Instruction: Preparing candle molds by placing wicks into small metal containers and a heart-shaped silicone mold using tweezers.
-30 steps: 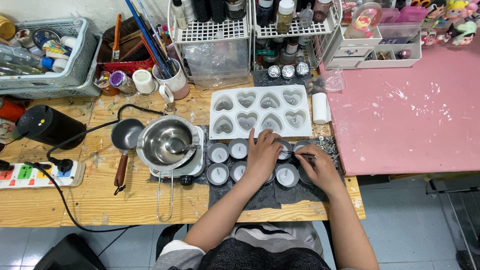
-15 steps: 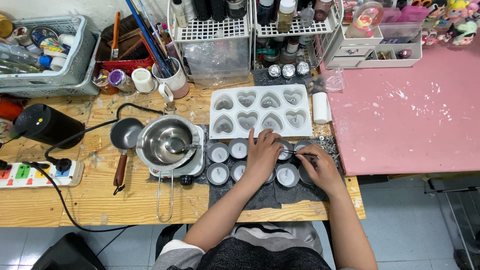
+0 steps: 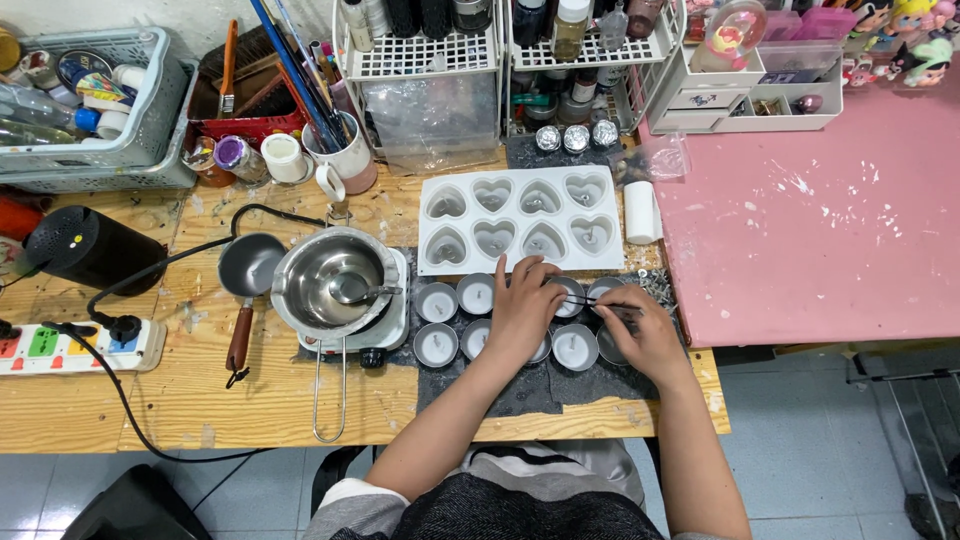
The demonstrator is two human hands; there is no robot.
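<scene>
Nothing much has moved since the earlier frames: both hands stay over the small round tins (image 3: 437, 301). From the left, a white power strip (image 3: 75, 349) with coloured switches lies by a black cylinder (image 3: 88, 247), then a steel bowl (image 3: 330, 283) on its heater. The left hand (image 3: 523, 306) rests flat on a tin; the right hand (image 3: 640, 325) pinches thin tweezers (image 3: 590, 299). A slip could tip a wick. Behind sits a white heart mould (image 3: 520, 217).

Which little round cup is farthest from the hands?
The cup at the left end of the back row, beside the hot plate. The others sit closer to the left hand.
</scene>
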